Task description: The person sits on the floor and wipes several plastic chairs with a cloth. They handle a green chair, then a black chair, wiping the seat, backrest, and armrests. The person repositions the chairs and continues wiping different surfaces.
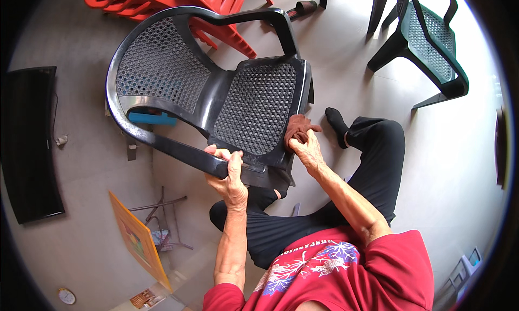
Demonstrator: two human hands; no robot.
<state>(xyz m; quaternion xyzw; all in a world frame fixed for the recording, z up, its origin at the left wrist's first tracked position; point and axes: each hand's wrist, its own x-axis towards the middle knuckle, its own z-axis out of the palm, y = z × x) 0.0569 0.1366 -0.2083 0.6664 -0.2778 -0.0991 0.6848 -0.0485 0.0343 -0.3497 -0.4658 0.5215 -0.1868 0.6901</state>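
A black plastic armchair (211,100) with a perforated seat and back stands in front of me, its back toward the left. My left hand (230,178) is closed around the front end of its near armrest. In my right hand (307,149) is a bunched brown cloth (297,130), pressed against the front edge of the seat. The fingers of that hand are curled into the cloth and partly hidden by it.
Red plastic chairs (216,32) stand behind the armchair. A dark green chair (427,46) is at the far right. A slipper (303,9) lies on the floor. At the left are a black screen (32,143) and an orange-edged board (139,238) beside metal legs.
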